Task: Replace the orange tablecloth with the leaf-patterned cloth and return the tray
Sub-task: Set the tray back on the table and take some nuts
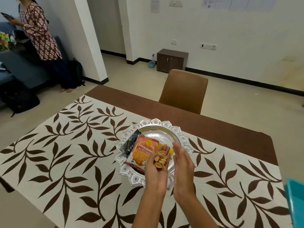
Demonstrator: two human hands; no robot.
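The cream cloth with brown leaves (79,145) lies spread over the table, its brown border (222,129) along the far side. On it stands an ornate silver tray (158,124) holding an orange snack packet (143,153) and a dark packet (130,142). Over the tray's near edge, my left hand (156,171) is palm up and cupped around a heap of nut shells (160,157). Beside it, my right hand (182,165) is flat, fingers together, edge-on and holding nothing. No orange tablecloth is in view.
A tan chair (184,91) stands at the table's far side. A teal object (296,199) juts in at the right edge. A person (41,38) stands at the far left by a grey sofa (24,69) and black bags (18,97). A small brown cabinet (171,60) is against the wall.
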